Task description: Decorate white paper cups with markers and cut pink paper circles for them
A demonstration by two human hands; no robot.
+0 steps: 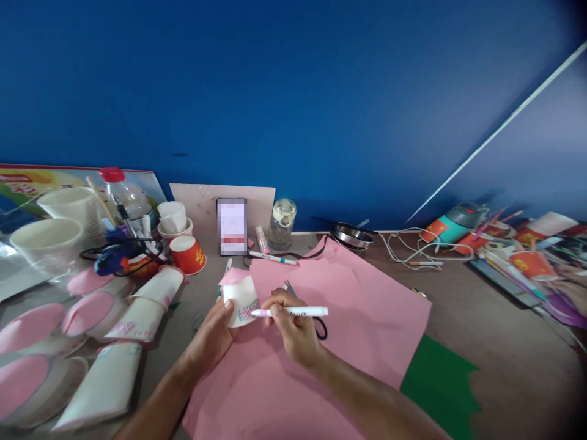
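Note:
My left hand point(217, 324) grips a small white paper cup point(241, 293) with a piece of pink paper at its top end. Pink and blue strokes mark the cup's side. In my right hand point(293, 330) is a white marker point(307, 311), held like a pen, its pink tip end at the coloured strokes. A pair of scissors point(322, 329) lies under my right hand, mostly hidden by it. Beneath both hands spreads a large sheet of pink paper point(362, 330). Another marker point(273, 258) rests at its far edge.
Several white cups with pink paper ends point(110, 379) lie to the left. A phone point(232, 226) stands propped up beside a glue stick point(261, 239) and a glass jar point(282, 223). Green paper point(440, 385), a cable point(398, 250) and a tape roll point(352, 235) are rightward. Another person's hand point(571, 284) shows far right.

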